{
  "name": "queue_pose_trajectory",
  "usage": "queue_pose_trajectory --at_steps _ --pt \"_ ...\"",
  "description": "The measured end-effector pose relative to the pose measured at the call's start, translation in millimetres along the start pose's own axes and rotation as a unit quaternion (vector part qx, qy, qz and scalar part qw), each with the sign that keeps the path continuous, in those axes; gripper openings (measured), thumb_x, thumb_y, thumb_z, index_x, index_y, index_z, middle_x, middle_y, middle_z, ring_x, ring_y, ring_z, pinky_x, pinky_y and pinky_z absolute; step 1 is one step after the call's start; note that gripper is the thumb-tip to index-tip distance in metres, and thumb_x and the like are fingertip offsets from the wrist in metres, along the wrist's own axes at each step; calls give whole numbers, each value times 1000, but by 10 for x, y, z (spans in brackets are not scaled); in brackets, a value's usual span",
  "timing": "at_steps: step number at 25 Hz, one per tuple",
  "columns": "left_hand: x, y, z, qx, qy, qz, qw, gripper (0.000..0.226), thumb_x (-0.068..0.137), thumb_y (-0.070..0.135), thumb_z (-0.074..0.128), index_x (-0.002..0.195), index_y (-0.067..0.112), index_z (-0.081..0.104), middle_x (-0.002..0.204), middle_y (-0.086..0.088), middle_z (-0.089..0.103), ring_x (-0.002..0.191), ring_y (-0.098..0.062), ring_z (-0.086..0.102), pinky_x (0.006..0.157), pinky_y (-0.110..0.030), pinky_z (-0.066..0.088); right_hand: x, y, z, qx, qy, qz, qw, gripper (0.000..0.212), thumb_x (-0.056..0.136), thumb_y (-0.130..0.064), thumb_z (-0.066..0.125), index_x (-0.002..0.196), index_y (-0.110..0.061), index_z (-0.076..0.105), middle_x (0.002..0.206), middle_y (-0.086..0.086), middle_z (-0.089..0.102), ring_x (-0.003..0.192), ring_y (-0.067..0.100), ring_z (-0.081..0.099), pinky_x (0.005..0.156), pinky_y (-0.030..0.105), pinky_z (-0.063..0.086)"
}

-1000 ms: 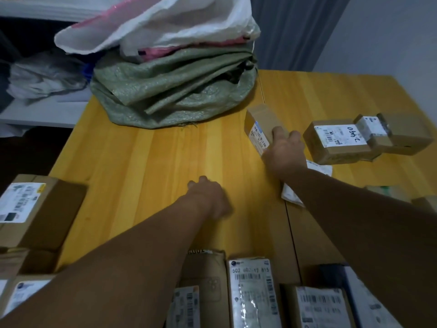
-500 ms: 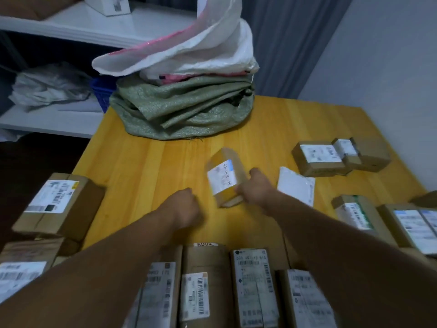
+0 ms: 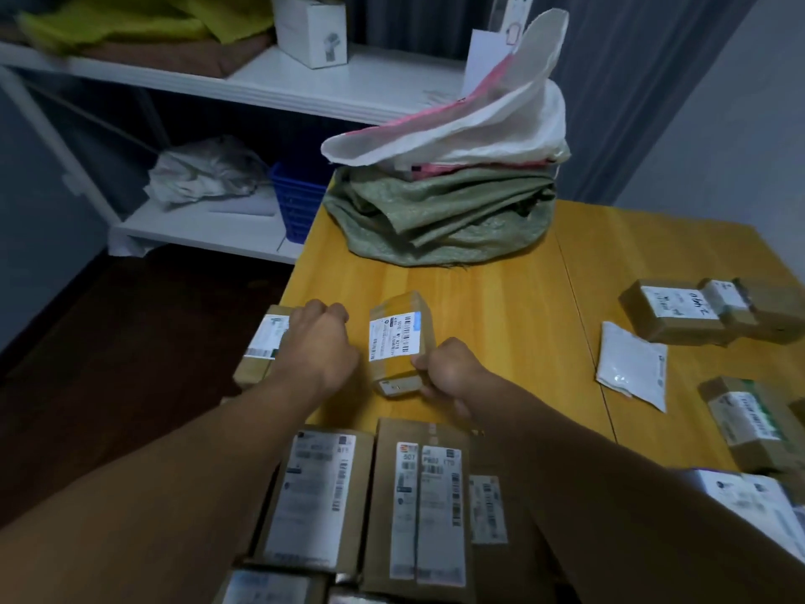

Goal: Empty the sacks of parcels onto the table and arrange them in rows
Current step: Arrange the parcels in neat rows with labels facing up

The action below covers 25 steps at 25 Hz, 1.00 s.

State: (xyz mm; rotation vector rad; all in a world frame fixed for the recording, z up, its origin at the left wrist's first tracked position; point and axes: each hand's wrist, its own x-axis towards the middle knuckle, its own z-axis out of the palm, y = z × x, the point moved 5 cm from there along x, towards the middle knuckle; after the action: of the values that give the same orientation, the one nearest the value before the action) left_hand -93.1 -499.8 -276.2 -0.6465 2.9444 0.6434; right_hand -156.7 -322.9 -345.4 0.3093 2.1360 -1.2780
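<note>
Just below the middle of the frame, the right hand (image 3: 444, 370) grips a small cardboard parcel (image 3: 398, 337) by its lower right corner, fingers curled round the edge. The parcel stands tilted over the wooden table (image 3: 501, 307) with its white label facing the camera, and whether its lower end touches the wood cannot be told. Just left of it, the left hand (image 3: 324, 342) is clenched into a loose fist over the right end of a labelled box (image 3: 263, 340) at the table's left edge. Whether the fingers hold that box cannot be told. Along the bottom of the frame a row of parcels (image 3: 420, 499) lies side by side, labels up. At centre right lie a white mailer bag (image 3: 631, 364) and more boxes (image 3: 673, 313). Above centre, at the table's far end, a green sack (image 3: 440, 220) lies crumpled flat, with a white sack (image 3: 461, 128) — pink-striped — piled on top of it.
</note>
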Motion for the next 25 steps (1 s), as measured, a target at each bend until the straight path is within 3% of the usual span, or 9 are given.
queue_pose_trajectory --at_steps 4,6,8,10,12,15,17,25 --pt "-51 -186 -131 59 -3 -28 998 42 87 20 57 128 14 53 136 -12 43 128 -32 34 104 -47 37 -108 -89 272 -4 -12 4 1000 34 100 -18 59 130 -4 51 118 13 65 99 30 68 84 44 60" --pt "-79 -311 -150 85 -27 -53 995 51 85 25 58 135 18 46 142 -11 36 131 -32 30 105 -50 35 -195 -128 395 -21 -41 8 999 32 102 -20 55 131 -6 52 112 10 65 93 25 67 77 41 60" --pt "-101 -417 -128 93 -71 -66 991 63 81 25 60 141 23 39 148 -10 27 135 -33 25 108 -54 33 -247 -165 449 -128 -68 -5 989 29 104 -22 51 127 -6 56 104 7 62 88 23 61 67 33 51" --pt "-107 -498 -96 83 -112 -71 988 71 78 21 61 144 25 34 151 -8 20 138 -34 20 109 -56 34 -239 -212 481 -265 -63 -50 961 18 103 -15 49 110 -3 60 96 9 58 87 25 54 63 28 40" --pt "-91 -590 -49 75 -143 -72 984 72 81 15 59 148 23 32 153 -7 17 138 -34 20 107 -52 39 -190 -248 547 -343 -45 -87 934 7 98 -8 47 99 -8 54 103 13 59 95 29 56 62 29 40" --pt "-77 -720 34 90 -170 -65 979 63 85 11 55 146 21 40 145 -7 29 133 -35 29 104 -46 43 -170 -248 749 -396 -71 -125 907 33 98 -6 40 129 -8 52 135 19 51 125 34 49 92 37 48" --pt "-68 -780 56 105 -170 -52 978 60 88 11 54 145 22 42 143 -6 33 132 -34 31 102 -45 43 -181 -219 890 -418 -94 -130 894 44 101 -6 36 144 -7 44 145 18 45 136 35 40 108 38 42" --pt "-54 -858 68 114 -184 -23 976 47 90 14 51 136 22 50 139 -9 35 128 -36 32 100 -44 43 -163 -183 1103 -386 -135 -132 903 57 100 -6 41 156 -12 32 157 12 39 143 34 36 113 40 38"
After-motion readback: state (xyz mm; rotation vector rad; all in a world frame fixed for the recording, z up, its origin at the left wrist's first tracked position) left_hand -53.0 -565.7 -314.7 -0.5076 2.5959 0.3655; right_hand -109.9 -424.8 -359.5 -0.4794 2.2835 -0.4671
